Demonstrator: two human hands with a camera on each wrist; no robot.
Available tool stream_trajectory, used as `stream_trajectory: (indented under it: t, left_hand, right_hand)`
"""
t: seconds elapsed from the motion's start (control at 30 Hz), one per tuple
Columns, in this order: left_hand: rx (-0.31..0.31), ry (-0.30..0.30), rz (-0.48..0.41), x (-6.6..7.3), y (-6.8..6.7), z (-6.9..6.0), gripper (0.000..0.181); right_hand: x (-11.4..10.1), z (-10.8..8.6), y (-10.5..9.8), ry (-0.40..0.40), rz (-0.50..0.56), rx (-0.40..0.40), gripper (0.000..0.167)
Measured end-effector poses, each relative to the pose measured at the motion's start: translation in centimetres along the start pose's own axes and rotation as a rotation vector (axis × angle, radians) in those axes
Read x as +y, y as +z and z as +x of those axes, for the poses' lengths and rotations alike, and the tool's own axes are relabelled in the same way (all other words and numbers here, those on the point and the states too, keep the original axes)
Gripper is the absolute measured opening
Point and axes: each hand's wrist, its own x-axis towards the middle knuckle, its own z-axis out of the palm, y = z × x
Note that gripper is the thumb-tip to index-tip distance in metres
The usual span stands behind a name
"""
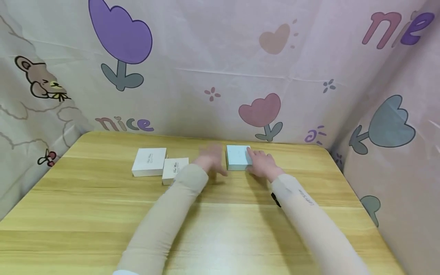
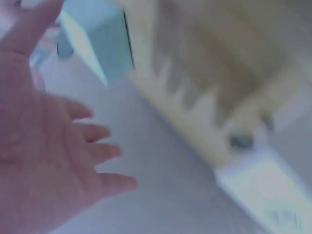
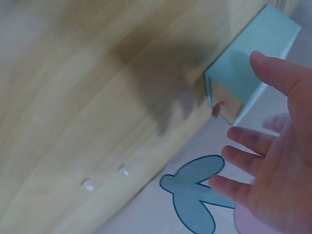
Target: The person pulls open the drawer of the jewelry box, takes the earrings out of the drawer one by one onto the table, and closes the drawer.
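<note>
A light blue box (image 1: 238,157) lies near the table's back edge. My right hand (image 1: 262,164) is at its right side, with a finger over the top edge; whether it presses there I cannot tell. In the right wrist view, the fingers of that hand (image 3: 278,141) are spread beside the box (image 3: 253,53), whose end shows a wood-coloured panel and a small brown tab. My left hand (image 1: 210,157), blurred, hovers just left of the box and holds nothing. Its fingers are extended and apart in the left wrist view, with the box (image 2: 105,39) beyond the thumb.
To the left, a larger white box (image 1: 149,162) and a smaller white box (image 1: 172,172) sit side by side, the smaller partly behind my left sleeve. Two small shiny bits (image 3: 87,185) show on the table in the right wrist view. A printed curtain (image 1: 192,76) hangs behind.
</note>
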Motion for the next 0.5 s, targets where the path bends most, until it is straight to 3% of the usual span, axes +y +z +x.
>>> stream_trajectory:
  t: [0.1,0.17,0.23,0.37,0.5]
  left_hand:
    - [-0.111,-0.089,0.072,-2.3,-1.5,-1.6,0.107]
    - [-0.198,-0.148,0.181,-3.4,-2.3,-2.8,0.098]
    - [-0.249,-0.163,0.286,-4.4,-2.6,-3.3,0.083]
    - [-0.222,-0.134,0.317,-5.7,-2.5,-4.0,0.051]
    - [-0.157,-0.101,0.175,-5.9,-2.2,-4.3,0.022]
  right_hand:
    - [0.4,-0.5,-0.2,-0.012,-0.008,0.028,0.077]
    - [0.7,-0.8,-0.4,-0.009,-0.006,0.039,0.076]
    - [1.0,-1.1,-0.5,-0.005,-0.014,0.049,0.075]
    - [1.6,-1.7,-0.7,-0.014,-0.008,0.06,0.072]
    - [2.4,-2.1,-0.4,-0.011,-0.002,0.064,0.068]
